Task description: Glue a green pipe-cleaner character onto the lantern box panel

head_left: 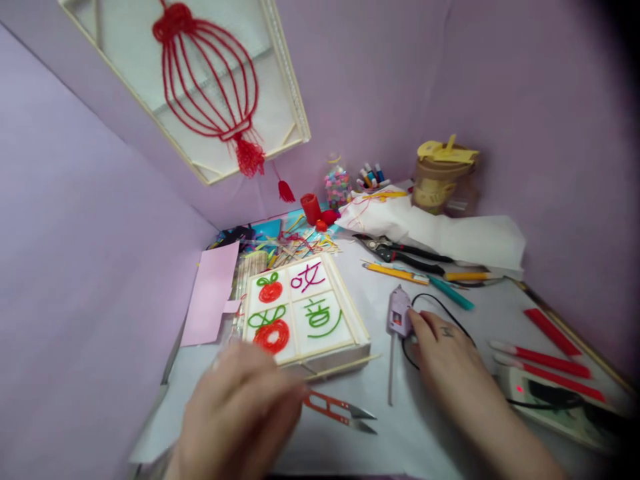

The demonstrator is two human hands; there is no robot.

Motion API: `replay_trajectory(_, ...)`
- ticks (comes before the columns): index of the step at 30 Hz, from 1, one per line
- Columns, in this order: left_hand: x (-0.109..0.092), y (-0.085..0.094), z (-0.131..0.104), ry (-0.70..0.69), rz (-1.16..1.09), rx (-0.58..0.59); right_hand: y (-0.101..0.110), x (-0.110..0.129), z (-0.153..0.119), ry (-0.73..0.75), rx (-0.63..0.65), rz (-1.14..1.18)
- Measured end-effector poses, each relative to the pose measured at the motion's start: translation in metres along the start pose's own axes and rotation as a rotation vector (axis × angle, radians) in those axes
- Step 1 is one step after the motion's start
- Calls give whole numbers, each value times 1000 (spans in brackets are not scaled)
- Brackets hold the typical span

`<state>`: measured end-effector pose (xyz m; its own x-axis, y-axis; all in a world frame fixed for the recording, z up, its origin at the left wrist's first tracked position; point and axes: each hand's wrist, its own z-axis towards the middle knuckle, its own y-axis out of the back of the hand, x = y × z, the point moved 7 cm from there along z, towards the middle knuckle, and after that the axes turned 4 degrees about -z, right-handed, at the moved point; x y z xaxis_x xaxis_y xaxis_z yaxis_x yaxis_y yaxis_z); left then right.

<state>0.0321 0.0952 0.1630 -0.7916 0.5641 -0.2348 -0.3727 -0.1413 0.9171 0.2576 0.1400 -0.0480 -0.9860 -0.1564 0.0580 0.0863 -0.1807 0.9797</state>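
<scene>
At the right, my right hand [443, 347] has its fingers against the side of a lilac hot glue gun [399, 317], its nozzle pointing away from me and a glue stick [392, 373] trailing out of its back. My left hand [240, 407], blurred, is raised at the near left with fingers curled together; whatever they may hold is hidden. Just right of its fingertips are orange thread snips [333, 407], blades apart. Beyond that hand sits a wood-framed square box [345, 313] with four white panels, bearing red fruit with green leaves and purple and green characters made of cord.
A framed red cord lantern [215, 80] leans on the back wall. Behind the box are loose sticks [300, 250], a red spool [311, 209] and a bead jar [338, 183]. Pliers [400, 253], a teal pen [451, 293], red strips [553, 331] and a power strip [520, 400] lie right.
</scene>
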Motion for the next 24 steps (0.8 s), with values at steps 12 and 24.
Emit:
replay_trajectory(12, 11, -36, 80, 144, 59, 560, 2, -1, 6, -28, 50, 46)
replay_trajectory(24, 9, -42, 87, -12, 85, 609, -7, -9, 11, -98, 45, 73)
